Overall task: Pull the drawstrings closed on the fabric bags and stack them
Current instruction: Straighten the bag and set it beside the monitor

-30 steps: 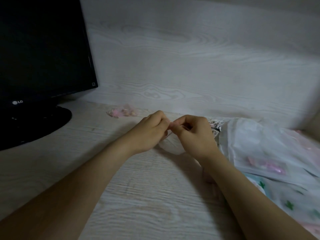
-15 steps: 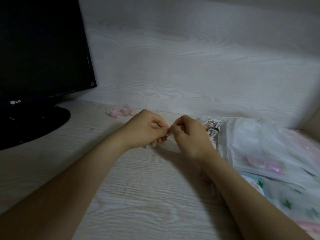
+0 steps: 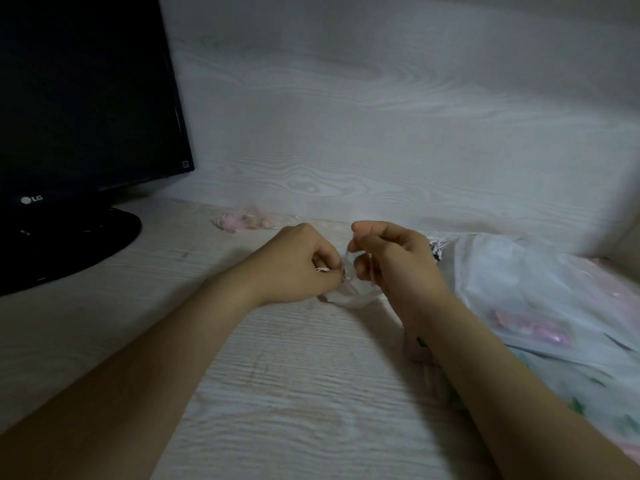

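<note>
A small sheer white fabric bag (image 3: 349, 294) sits on the desk between my two hands. My left hand (image 3: 298, 266) pinches its mouth at the left side, where a thin pink drawstring shows at the fingertips. My right hand (image 3: 391, 259) pinches the bag's top edge or string just to the right, fingers curled. The two hands nearly touch. A small pink bag (image 3: 247, 221) with beads inside lies further back on the desk. A heap of pale sheer bags (image 3: 540, 289) lies at the right.
A black monitor (image 3: 83, 98) on a round stand (image 3: 69, 244) fills the left. A wood-grain wall panel (image 3: 381, 133) closes the back. The pale wooden desk (image 3: 277, 393) stretches towards me between my forearms.
Both hands have come slightly towards me and lowered. The small white bag now shows bunched below my fingers, and my right hand has lifted its pinch a little above my left.
</note>
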The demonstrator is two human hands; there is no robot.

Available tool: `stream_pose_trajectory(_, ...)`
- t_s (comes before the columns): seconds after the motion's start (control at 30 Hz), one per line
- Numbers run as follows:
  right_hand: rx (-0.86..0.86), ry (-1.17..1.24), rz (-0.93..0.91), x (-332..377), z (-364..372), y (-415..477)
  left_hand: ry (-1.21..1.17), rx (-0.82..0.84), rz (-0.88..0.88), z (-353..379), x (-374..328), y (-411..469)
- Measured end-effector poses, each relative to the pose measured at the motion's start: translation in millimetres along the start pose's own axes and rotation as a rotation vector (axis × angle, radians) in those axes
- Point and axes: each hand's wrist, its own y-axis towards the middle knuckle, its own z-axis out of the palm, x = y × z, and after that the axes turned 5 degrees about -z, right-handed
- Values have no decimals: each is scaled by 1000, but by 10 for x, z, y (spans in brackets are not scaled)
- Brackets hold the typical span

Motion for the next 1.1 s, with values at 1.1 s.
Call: stream_pose_trajectory(1.1,282,-1270,-644,-104,22,29,-415,-50,-295,-8,-7,83)
